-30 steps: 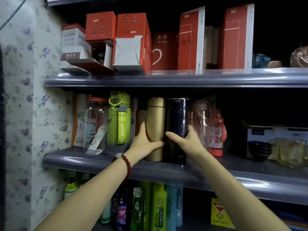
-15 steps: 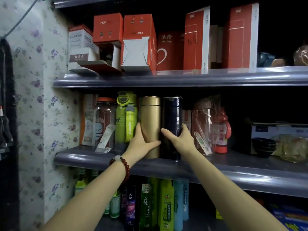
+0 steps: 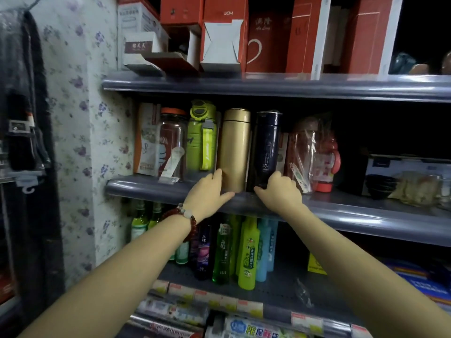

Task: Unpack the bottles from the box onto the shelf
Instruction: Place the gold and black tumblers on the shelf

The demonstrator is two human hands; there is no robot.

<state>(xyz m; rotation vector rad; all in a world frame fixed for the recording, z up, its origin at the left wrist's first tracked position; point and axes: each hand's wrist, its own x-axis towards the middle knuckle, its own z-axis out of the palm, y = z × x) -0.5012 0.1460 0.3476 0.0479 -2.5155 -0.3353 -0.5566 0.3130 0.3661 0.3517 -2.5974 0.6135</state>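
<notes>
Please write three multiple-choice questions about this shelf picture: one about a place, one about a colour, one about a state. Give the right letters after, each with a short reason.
1. Where does the gold bottle stand?
A. on the top shelf
B. on the middle shelf, between the green bottle and the dark bottle
C. on the bottom shelf

2. What colour is the lid of the clear jar?
A. orange
B. blue
C. white

3. What is the left hand doing?
A. lifting the gold bottle high
B. hanging away from the shelf
C. touching the gold bottle's base

Answers: 1 B, its neighbours stand on either side of it on that shelf. 2 A, the cap on top is orange. 3 C, the fingers lie at the bottle's foot, which stands upright; the right hand is likewise at the dark bottle's base.
</notes>
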